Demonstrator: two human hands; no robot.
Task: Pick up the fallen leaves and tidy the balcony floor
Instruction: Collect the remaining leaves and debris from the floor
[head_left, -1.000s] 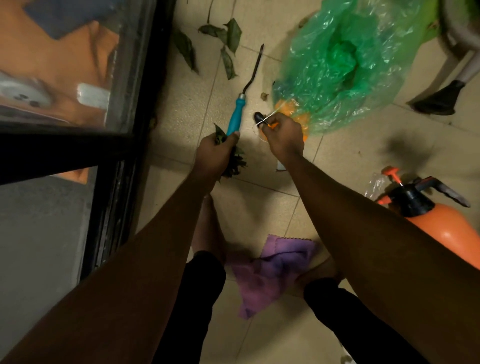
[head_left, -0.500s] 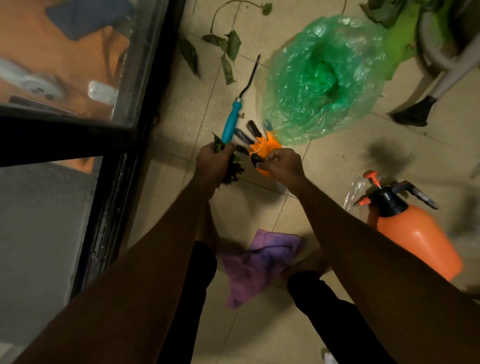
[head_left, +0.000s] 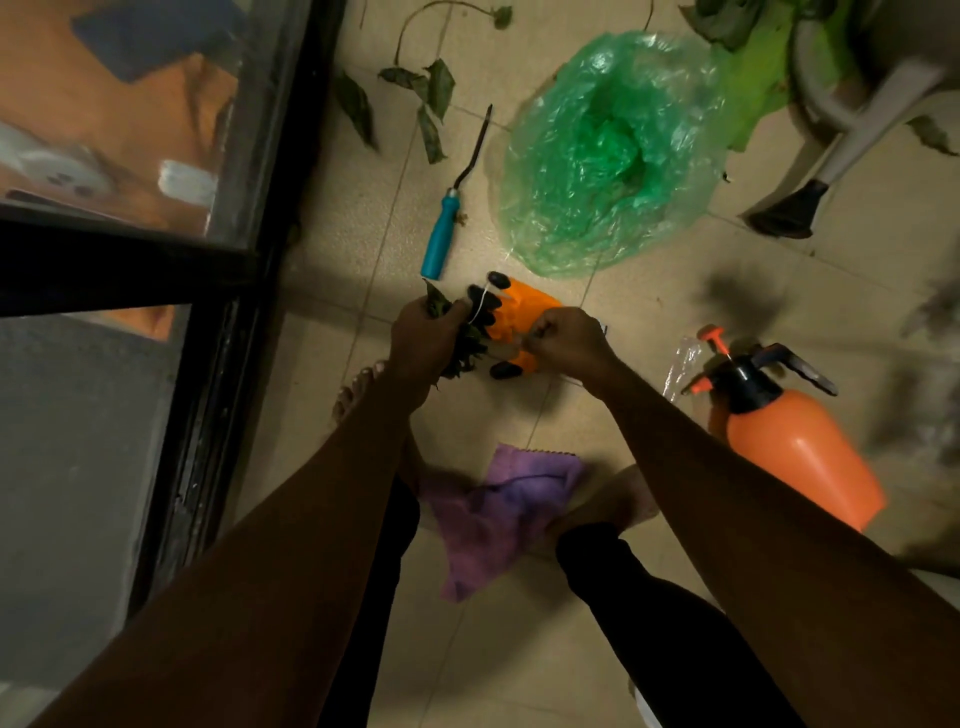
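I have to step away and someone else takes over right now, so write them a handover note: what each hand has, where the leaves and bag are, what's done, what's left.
Left hand grips a bunch of leaves.
Right hand pinches the orange glove.
Green bag lies open on the floor, just beyond the hands.
Done: one handful gathered, not yet bagged.
Left: loose leaves by the door frame, plus one near the chair; bag everything.

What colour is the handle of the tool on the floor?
Teal blue; the handle shows best in the head view.
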